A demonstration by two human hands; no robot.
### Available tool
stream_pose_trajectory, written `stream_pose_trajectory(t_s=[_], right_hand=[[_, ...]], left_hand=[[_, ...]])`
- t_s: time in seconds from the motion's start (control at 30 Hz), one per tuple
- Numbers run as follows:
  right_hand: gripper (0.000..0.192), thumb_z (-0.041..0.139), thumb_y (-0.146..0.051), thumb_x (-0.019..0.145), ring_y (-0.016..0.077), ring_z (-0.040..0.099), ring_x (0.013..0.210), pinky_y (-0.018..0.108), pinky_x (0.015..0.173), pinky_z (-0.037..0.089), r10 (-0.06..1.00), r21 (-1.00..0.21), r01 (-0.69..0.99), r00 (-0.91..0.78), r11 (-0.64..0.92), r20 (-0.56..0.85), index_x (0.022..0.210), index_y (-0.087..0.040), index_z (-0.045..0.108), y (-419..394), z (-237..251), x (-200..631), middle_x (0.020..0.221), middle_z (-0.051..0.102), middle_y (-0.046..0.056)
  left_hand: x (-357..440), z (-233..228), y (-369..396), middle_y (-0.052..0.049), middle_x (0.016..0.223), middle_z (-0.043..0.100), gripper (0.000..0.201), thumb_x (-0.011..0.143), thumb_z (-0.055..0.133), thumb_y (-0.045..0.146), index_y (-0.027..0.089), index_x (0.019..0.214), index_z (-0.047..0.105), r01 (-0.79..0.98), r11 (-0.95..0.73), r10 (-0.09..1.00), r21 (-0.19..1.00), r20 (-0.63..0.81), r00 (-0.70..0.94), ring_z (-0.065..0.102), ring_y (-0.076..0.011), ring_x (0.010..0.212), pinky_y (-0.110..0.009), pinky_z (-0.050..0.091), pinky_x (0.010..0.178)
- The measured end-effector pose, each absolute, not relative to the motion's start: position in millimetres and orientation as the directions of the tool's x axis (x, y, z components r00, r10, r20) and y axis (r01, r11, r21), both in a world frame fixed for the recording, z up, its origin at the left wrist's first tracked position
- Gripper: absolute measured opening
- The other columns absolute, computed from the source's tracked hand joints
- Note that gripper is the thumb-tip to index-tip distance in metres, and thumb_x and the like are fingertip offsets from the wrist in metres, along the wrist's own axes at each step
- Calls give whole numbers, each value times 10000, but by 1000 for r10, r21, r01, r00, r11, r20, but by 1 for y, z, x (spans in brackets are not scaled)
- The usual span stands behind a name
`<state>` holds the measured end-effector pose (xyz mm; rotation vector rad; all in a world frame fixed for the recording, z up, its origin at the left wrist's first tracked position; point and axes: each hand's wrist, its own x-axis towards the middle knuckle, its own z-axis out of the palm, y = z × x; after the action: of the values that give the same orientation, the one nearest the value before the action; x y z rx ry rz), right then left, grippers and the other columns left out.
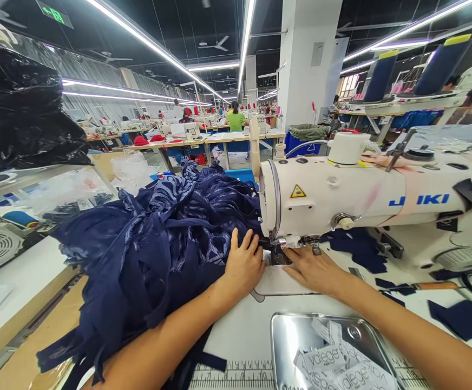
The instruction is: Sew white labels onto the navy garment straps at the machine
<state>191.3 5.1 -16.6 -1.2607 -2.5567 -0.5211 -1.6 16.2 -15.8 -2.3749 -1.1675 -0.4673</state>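
Note:
A white sewing machine [309, 189] stands in front of me, its needle area just between my two hands. My left hand [244, 260] lies with fingers spread on the right edge of a big heap of navy fabric pieces [146, 244], close to the presser foot [277, 254]. On the other side of the foot, my right hand [313, 265] rests low at the needle plate, thumb and fingers apart. Its fingertips are partly hidden behind the machine's needle parts. Whether it pinches any cloth there, I cannot make out.
A metal tray [279, 346] with printed white labels [341, 363] sits near the table's front edge, beside a printed ruler [236, 374]. Navy scraps [459, 319] and a wooden-handled tool [437, 285] lie at right. A black plastic bag [25, 103] hangs at upper left.

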Motion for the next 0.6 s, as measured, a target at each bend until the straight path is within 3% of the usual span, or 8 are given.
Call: stream_pose_trajectory(t_s=[0.17,0.27,0.4,0.6], right_hand=[[185,518,-174,721,236,571,842,373,774,453,681,173,748,-658,641,321,868,-97,599,-8,-12,197,913,616,151],[263,484,-43,657,216,572,839,349,774,464,628,168,700,-703,694,332,887,-100,598,-6,-16,206,926,613,137],[292,410,-7,721,194,567,864,330,771,475,547,150,633,-746,760,379,906,-137,595,4,-17,214,922,619,101],[230,398,-17,775,184,569,839,296,671,493,542,85,616,-743,783,394,810,-153,581,4,-17,210,837,607,85]], left_hand=[[0,-6,24,-96,1197,517,297,788,494,172,222,1067,582,796,-563,719,-223,342,605,388,-309,1147,-634,176,972],[-1,-3,29,-101,1199,501,341,776,504,158,227,1106,559,780,-589,727,-211,282,626,392,-305,1131,-609,184,980],[-2,-3,31,-124,1161,493,367,748,522,124,217,1100,566,787,-584,738,-198,276,616,397,-303,1112,-542,263,963],[-2,-2,31,-120,1113,498,369,758,506,131,239,1106,560,786,-589,742,-187,260,618,395,-295,1104,-530,265,959]])
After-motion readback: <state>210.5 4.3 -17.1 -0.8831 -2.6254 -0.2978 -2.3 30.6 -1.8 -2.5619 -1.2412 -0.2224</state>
